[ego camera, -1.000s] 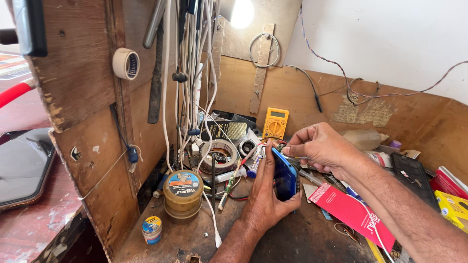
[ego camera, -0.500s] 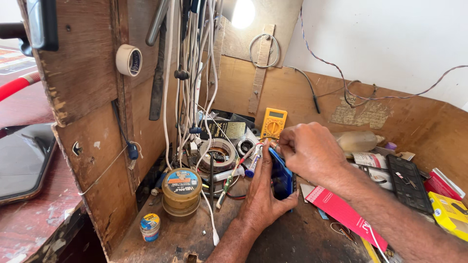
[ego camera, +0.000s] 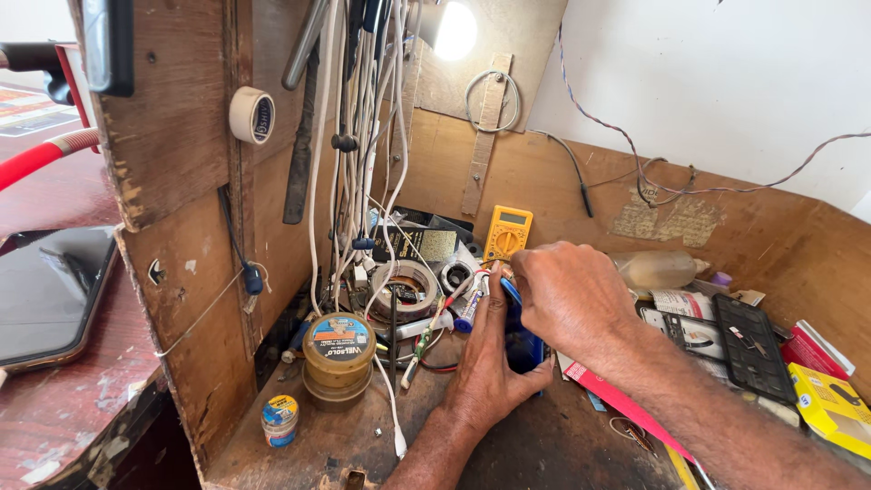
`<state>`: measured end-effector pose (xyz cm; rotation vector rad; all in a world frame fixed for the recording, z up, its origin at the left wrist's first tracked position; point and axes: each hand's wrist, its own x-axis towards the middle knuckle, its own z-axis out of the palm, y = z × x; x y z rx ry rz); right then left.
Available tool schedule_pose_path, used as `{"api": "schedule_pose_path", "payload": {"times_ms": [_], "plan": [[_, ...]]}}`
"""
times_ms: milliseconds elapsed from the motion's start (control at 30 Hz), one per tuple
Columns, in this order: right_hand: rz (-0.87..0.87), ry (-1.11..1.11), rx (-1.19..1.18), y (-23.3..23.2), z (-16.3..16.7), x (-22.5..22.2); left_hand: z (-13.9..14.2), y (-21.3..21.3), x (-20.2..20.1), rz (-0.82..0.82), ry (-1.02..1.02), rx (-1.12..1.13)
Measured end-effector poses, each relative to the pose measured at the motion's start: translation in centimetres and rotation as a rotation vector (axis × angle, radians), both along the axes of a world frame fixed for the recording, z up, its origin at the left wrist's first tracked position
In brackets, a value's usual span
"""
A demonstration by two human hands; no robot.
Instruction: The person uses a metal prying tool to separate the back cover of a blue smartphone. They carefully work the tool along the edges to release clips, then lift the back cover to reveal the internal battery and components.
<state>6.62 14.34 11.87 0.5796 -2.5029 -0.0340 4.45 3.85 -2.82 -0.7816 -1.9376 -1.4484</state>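
Since half a second ago the right hand (ego camera: pixel 573 299) has closed further over the top of the blue rectangular phone (ego camera: pixel 524 343), so that less of the phone's face shows than before; 1 second ago that hand was lifted higher, with its fingers pinched above the phone. The left hand (ego camera: pixel 485 367) has stayed under the phone, cupping it from below and from the left, thumb side up.

The worn brown wooden workbench (ego camera: pixel 299 436) carries everything, with plywood panels standing at the left and the back. A thick bundle of white and grey cables (ego camera: pixel 358 136) hangs down the left panel. A bright round lamp (ego camera: pixel 455 29) glows at the top.

The phone stands on edge between the 2 hands, just right of the bench's middle, both hands closed on it; whether the right fingers pinch a tool I cannot tell. A yellow handheld multimeter (ego camera: pixel 508 233) leans against the back panel just behind the hands. Left of the left hand stands a round gold tin with a blue label (ego camera: pixel 338 356), and nearer the front edge a small blue and yellow pot (ego camera: pixel 279 419). A roll of white tape (ego camera: pixel 251 115) hangs on the left panel. A flat pink card (ego camera: pixel 617 395) lies under the right forearm.
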Motion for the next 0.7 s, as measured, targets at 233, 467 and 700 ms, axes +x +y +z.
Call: {"api": "schedule_pose_path", "payload": {"times_ms": [233,467,700], "plan": [[-0.140,-0.116,0.043,0.2,0.7,0.1,0.5,-0.2,0.1,0.043,0.107,-0.023],[0.001,-0.136,-0.295,5.4,0.1,-3.0,0.5,0.9,0.3,0.018,0.067,-0.012],[-0.179,-0.457,-1.192,11.2,-9.1,-1.5,1.0,0.9,0.2,0.031,-0.019,-0.056]]}}
